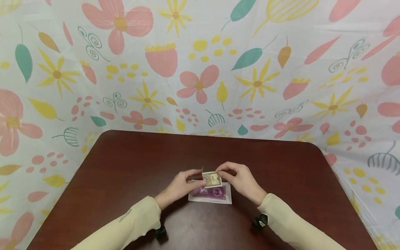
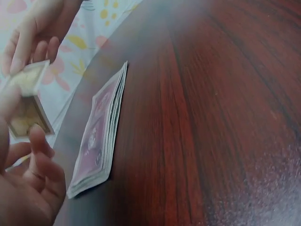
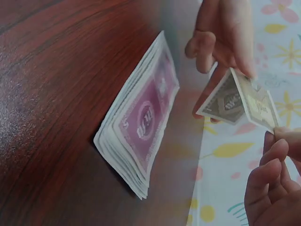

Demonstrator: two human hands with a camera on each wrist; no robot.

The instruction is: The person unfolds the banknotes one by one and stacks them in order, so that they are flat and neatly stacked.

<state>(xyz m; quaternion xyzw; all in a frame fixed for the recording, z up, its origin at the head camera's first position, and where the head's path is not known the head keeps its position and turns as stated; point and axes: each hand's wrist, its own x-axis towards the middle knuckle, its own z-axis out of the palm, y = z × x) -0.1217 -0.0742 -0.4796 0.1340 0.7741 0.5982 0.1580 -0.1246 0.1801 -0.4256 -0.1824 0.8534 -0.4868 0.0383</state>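
Both hands hold a small brownish-yellow banknote [image 1: 213, 179], creased into two leaves that stand at an angle. My left hand [image 1: 179, 184] pinches it near the fold, thumb on the front leaf. With thumb and index finger, my right hand [image 1: 242, 177] grips the note's free right edge. Below lies a stack of purple paper notes [image 1: 217, 194] with white borders, flat on the table. In the right wrist view, the stack [image 3: 146, 122] shows several layered edges, and the raised banknote [image 3: 256, 101] is apart from it, its darker leaf [image 3: 225, 101] behind.
The dark reddish-brown table [image 1: 125, 166] has rounded far corners. A white cloth [image 1: 268, 114] printed with flowers and leaves hangs behind it and at both sides. Black wrist-worn devices [image 1: 260, 221] sit at the cream sleeves [image 1: 293, 218].
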